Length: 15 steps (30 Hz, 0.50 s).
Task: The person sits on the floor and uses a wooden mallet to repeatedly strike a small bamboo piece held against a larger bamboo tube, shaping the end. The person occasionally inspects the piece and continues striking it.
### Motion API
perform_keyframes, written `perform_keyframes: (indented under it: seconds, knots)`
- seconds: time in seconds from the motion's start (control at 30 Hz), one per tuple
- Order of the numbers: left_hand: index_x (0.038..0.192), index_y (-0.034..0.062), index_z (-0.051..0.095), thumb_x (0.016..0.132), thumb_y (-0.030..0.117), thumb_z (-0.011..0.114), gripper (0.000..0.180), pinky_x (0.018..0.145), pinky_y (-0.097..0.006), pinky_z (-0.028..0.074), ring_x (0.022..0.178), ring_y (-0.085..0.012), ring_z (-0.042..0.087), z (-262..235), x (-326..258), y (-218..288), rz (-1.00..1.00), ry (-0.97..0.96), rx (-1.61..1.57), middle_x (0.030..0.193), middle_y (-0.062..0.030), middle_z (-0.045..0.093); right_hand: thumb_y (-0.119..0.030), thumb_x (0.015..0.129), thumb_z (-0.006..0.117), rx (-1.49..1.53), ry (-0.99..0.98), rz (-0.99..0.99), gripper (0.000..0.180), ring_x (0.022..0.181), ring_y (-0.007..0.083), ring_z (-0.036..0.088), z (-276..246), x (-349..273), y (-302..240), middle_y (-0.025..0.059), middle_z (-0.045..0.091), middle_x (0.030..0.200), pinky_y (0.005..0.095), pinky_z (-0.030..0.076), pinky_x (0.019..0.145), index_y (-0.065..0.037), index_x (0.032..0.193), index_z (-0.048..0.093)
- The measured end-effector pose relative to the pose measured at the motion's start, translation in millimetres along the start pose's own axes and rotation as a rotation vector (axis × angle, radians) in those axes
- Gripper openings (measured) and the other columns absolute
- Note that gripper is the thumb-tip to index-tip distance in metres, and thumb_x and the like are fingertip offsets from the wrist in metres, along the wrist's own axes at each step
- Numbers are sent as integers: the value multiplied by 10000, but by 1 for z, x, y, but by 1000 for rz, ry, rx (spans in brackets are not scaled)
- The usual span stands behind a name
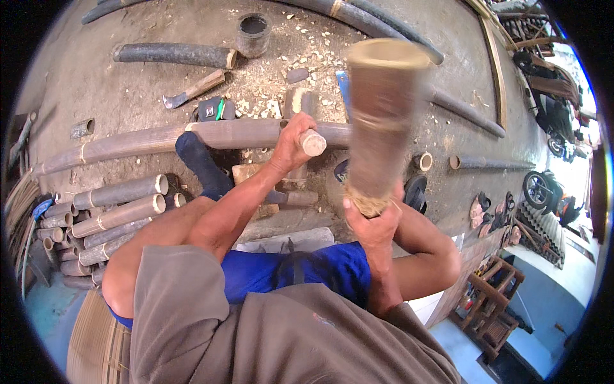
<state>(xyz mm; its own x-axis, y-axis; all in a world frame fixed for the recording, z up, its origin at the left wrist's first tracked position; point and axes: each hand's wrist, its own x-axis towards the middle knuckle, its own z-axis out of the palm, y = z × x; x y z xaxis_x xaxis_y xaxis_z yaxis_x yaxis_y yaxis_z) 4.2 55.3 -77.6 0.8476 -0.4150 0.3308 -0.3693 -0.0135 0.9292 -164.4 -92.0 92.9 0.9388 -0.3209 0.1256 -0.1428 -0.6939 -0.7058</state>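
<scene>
Our left hand [291,144] is clenched round a wooden handle [312,142] above the long bamboo pole [160,141]. Our right hand [373,221] grasps a blurred bamboo section [382,121], right of the handle.

Long pole [192,137]: lies across the ground from left to right, ahead of the person.
Left hand [291,144]: on the long pole, closed round a short handle [313,142].
Right hand [374,221]: right of the left hand, gripping the lower end of a raised bamboo section [382,118].
Cut tubes [109,214]: stacked at left, nearer than the long pole.
Ring piece [253,33]: beyond the pole, just right of a tube [173,54].
Hooked knife [195,88]: between that tube and the pole.
</scene>
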Motion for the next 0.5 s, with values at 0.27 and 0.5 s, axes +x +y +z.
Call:
perform_keyframes:
  seconds: [0.27,0.5]
  knots:
    - [1125,18,640,802,63,827,376,923,-334,506,1007,-169,615,0,-6,-25,-300,52,-143,1083,-37,632,-306,726,902,-56,-68,-47,1008,1086,408,711,-3,39,-20,258,681,1276,471,585,911,-1,1557,419]
    - [1218,24,645,840,58,810,414,954,-324,528,1012,-133,656,-2,23,2,-384,73,-414,1098,-13,692,-365,751,874,-394,-297,85,952,1035,394,745,-7,73,-13,226,743,1126,460,601,895,-87,1553,444]
